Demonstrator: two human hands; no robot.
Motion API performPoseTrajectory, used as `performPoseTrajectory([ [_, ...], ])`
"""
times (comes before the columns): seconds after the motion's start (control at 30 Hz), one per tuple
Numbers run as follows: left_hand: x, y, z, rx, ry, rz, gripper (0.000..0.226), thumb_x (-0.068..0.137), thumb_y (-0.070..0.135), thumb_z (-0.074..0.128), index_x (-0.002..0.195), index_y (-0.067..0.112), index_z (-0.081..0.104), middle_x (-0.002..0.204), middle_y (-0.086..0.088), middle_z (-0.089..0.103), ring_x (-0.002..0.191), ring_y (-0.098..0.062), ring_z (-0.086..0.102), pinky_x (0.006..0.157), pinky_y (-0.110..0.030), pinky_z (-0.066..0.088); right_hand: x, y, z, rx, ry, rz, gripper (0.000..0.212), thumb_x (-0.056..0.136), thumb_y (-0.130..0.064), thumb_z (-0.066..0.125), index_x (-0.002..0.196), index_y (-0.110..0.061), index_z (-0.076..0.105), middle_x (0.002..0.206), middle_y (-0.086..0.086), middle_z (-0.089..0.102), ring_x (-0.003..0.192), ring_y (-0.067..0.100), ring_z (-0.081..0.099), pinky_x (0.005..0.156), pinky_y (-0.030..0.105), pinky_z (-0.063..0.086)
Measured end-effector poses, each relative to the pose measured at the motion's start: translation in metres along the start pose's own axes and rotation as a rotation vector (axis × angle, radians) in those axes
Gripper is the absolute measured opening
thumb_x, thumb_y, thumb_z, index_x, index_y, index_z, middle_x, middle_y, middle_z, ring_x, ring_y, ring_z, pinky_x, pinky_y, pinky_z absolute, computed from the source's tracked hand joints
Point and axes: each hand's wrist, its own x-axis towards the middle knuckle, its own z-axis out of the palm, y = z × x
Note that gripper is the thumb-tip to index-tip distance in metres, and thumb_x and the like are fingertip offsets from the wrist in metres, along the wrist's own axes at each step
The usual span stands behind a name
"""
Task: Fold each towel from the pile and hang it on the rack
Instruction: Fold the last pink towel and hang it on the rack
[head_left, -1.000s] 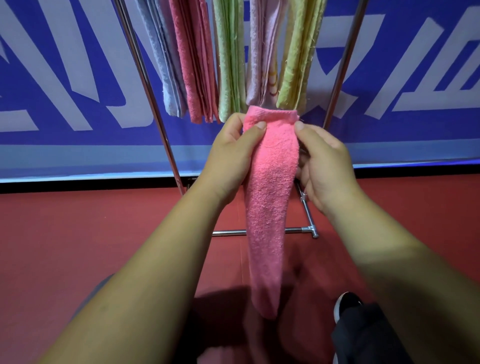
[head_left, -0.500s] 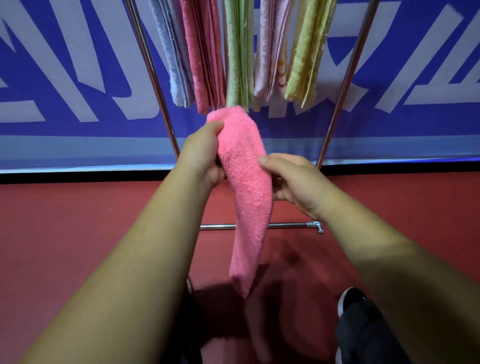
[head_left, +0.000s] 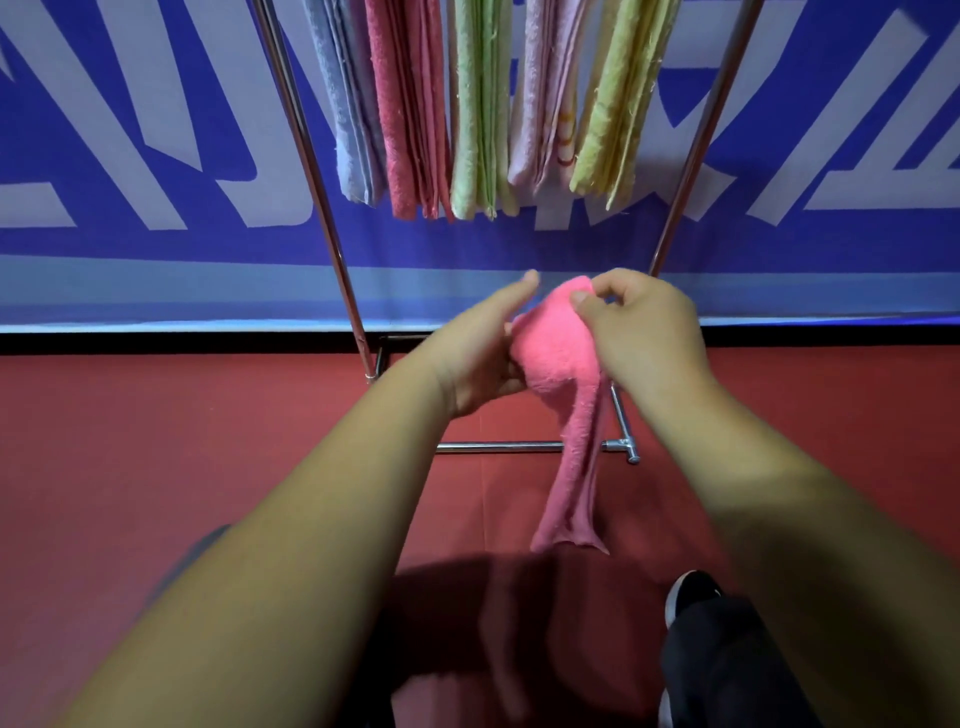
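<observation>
A bright pink towel (head_left: 563, 374) is bunched between both my hands and trails down in a narrow strip toward the floor. My left hand (head_left: 478, 353) holds it from the left, fingers curled under the bunch. My right hand (head_left: 644, 332) pinches its top edge between thumb and fingers. Both hands are below the metal rack (head_left: 311, 156). Several folded towels (head_left: 478, 104) in blue, pink, green, pale pink and yellow-green hang from the rack above. The pile is out of view.
The rack's chrome base bar (head_left: 519, 446) lies on the red floor (head_left: 156, 441) just beyond my hands. A blue and white banner (head_left: 130, 156) stands behind the rack. My black shoe and trouser leg (head_left: 696, 623) are at the lower right.
Both hands have come down away from the hanging towels. The pink towel, held long and flat before, is now bunched at the top, and my right hand has moved up to its top edge.
</observation>
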Motion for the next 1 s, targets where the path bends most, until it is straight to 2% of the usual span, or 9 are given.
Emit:
performPoseTrajectory([
  [0.17, 0.005, -0.015, 0.011, 0.341, -0.167, -0.127, 0.024, 0.094, 0.047, 0.074, 0.107, 0.026, 0.07, 0.099, 0.0, 0.074, 0.092, -0.02, 0.065, 0.094, -0.04, 0.048, 0.017, 0.024, -0.013, -0.094, 0.042, 0.085, 0.022, 0.097, -0.037, 0.072, 0.091, -0.017, 0.076, 0.086, -0.001, 0.073, 0.088, 0.025, 0.067, 0.076, 0.032, 0.047],
  [0.27, 0.009, -0.024, 0.022, 0.419, -0.21, -0.085, 0.023, 0.088, 0.029, 0.084, 0.107, 0.025, 0.072, 0.092, 0.0, 0.074, 0.084, -0.016, 0.065, 0.091, -0.039, 0.047, 0.021, 0.03, -0.024, -0.066, 0.021, 0.138, 0.019, 0.098, -0.037, 0.073, 0.097, -0.019, 0.079, 0.091, -0.002, 0.074, 0.091, 0.021, 0.067, 0.079, 0.028, 0.044],
  [0.43, 0.014, -0.021, 0.031, 0.178, -0.192, 0.08, 0.025, 0.094, 0.01, 0.076, 0.118, 0.016, 0.072, 0.102, -0.008, 0.072, 0.091, -0.02, 0.065, 0.094, -0.038, 0.059, 0.026, 0.04, -0.031, 0.274, -0.02, 0.396, 0.012, 0.097, -0.027, 0.075, 0.093, -0.016, 0.077, 0.093, 0.008, 0.079, 0.083, 0.027, 0.071, 0.078, 0.038, 0.057],
  [0.5, 0.012, -0.016, 0.032, 0.149, -0.161, 0.129, 0.025, 0.097, 0.009, 0.071, 0.12, 0.018, 0.068, 0.102, -0.007, 0.07, 0.088, -0.017, 0.065, 0.077, -0.029, 0.062, 0.028, 0.04, -0.03, 0.499, -0.05, 0.526, 0.009, 0.099, -0.018, 0.072, 0.099, -0.011, 0.076, 0.101, 0.017, 0.081, 0.088, 0.03, 0.078, 0.084, 0.049, 0.064],
  [0.63, 0.012, -0.01, 0.028, 0.097, -0.062, 0.172, 0.019, 0.1, 0.008, 0.067, 0.116, 0.017, 0.068, 0.095, -0.004, 0.073, 0.077, -0.014, 0.069, 0.067, -0.033, 0.063, 0.024, 0.036, -0.023, 0.77, -0.182, 0.607, 0.038, 0.107, -0.025, 0.065, 0.133, 0.002, 0.062, 0.113, 0.022, 0.08, 0.099, 0.035, 0.082, 0.081, 0.056, 0.067],
  [0.77, 0.01, -0.001, 0.018, 0.026, 0.037, 0.173, 0.016, 0.102, 0.007, 0.064, 0.116, 0.006, 0.069, 0.083, -0.01, 0.069, 0.063, -0.015, 0.064, 0.055, -0.031, 0.062, 0.015, 0.029, -0.011, 0.796, -0.338, 0.582, 0.048, 0.108, -0.037, 0.064, 0.135, 0.002, 0.063, 0.121, 0.025, 0.078, 0.112, 0.04, 0.078, 0.097, 0.062, 0.061],
  [0.83, 0.01, 0.003, 0.01, -0.019, 0.083, 0.156, 0.011, 0.102, 0.007, 0.063, 0.112, 0.004, 0.067, 0.071, -0.005, 0.065, 0.055, -0.012, 0.063, 0.047, -0.027, 0.057, 0.011, 0.024, -0.007, 0.783, -0.376, 0.55, 0.048, 0.107, -0.038, 0.065, 0.134, 0.002, 0.067, 0.122, 0.026, 0.077, 0.11, 0.037, 0.078, 0.094, 0.056, 0.064],
  [0.93, 0.012, 0.007, -0.004, -0.118, 0.137, 0.117, 0.03, 0.101, 0.009, 0.064, 0.127, -0.006, 0.066, 0.084, -0.008, 0.061, 0.063, -0.015, 0.06, 0.051, -0.026, 0.058, 0.008, 0.015, -0.004, 0.762, -0.408, 0.497, 0.033, 0.108, -0.03, 0.064, 0.124, -0.002, 0.072, 0.099, 0.015, 0.078, 0.079, 0.025, 0.076, 0.071, 0.037, 0.067],
  [1.0, 0.012, 0.009, -0.012, -0.184, 0.123, 0.097, 0.04, 0.102, 0.009, 0.061, 0.139, -0.006, 0.062, 0.098, -0.011, 0.06, 0.064, -0.014, 0.061, 0.052, -0.025, 0.059, 0.006, 0.013, -0.002, 0.793, -0.408, 0.469, 0.034, 0.106, -0.023, 0.065, 0.129, 0.002, 0.07, 0.102, 0.015, 0.075, 0.086, 0.028, 0.073, 0.079, 0.042, 0.065],
])
